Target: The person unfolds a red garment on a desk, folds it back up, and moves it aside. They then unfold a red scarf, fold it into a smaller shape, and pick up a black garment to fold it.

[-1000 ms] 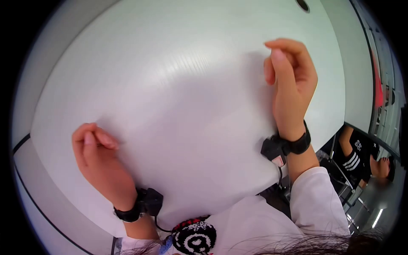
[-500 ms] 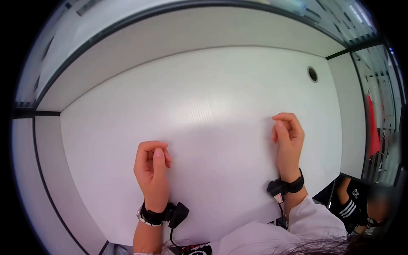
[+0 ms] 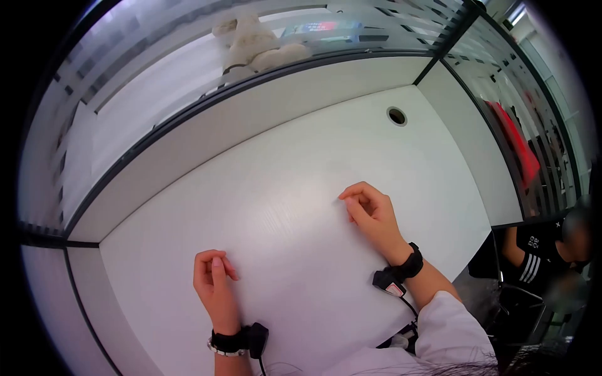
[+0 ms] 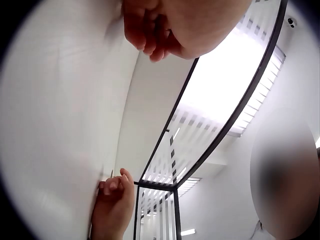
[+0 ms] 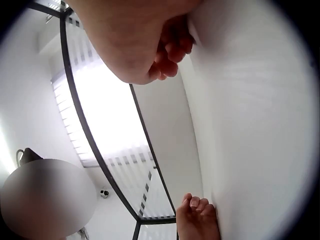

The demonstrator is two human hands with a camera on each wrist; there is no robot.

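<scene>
On the white desk (image 3: 301,263) both hands lie with loosely curled fingers and nothing in them. My left hand (image 3: 216,291) is at the lower left in the head view, thumb side up, with a black wrist strap (image 3: 229,341) behind it. Farther right and a bit deeper on the desk is my right hand (image 3: 376,219), its thumb close to the index finger. A black strap with a small camera (image 3: 389,282) sits on that wrist. The two hands are well apart. In the left wrist view the right hand (image 4: 114,202) appears low beside the desk surface.
A round cable hole (image 3: 397,116) is in the far right corner of the desk. Low partition panels (image 3: 251,135) with striped glass above enclose the back and sides. Past the glass are a beige plush toy (image 3: 251,44) and a red cloth (image 3: 517,141). Another person in black (image 3: 533,257) sits at the right.
The head view has tilted up and turned, bringing the back partition into sight. The left hand has come inward from the far left, and the hands remain loosely curled with nothing held.
</scene>
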